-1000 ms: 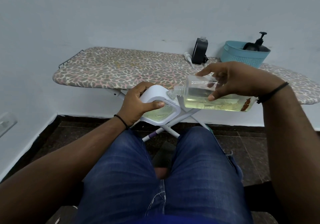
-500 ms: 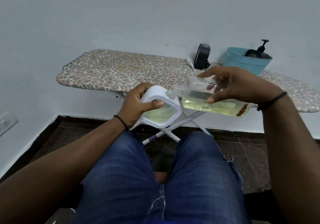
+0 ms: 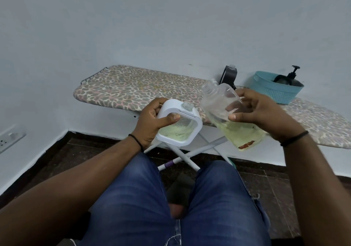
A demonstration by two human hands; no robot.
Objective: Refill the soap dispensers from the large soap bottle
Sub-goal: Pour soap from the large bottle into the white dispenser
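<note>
Left hand (image 3: 150,124): grips the white soap dispenser (image 3: 178,123), open neck up, pale liquid inside, held just in front of the ironing board (image 3: 136,88).
Right hand (image 3: 260,110): grips the large soap bottle (image 3: 229,112), tilted mouth-up, beside the dispenser, apart from it.
Board's far right: teal basket (image 3: 275,91); black dispenser (image 3: 228,74) left of it.

Tilted clear bottle (image 3: 228,116) beside white dispenser (image 3: 178,124), apart.

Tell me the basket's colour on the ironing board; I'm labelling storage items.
Light blue-teal basket, seen in the head view, the only one.
</note>
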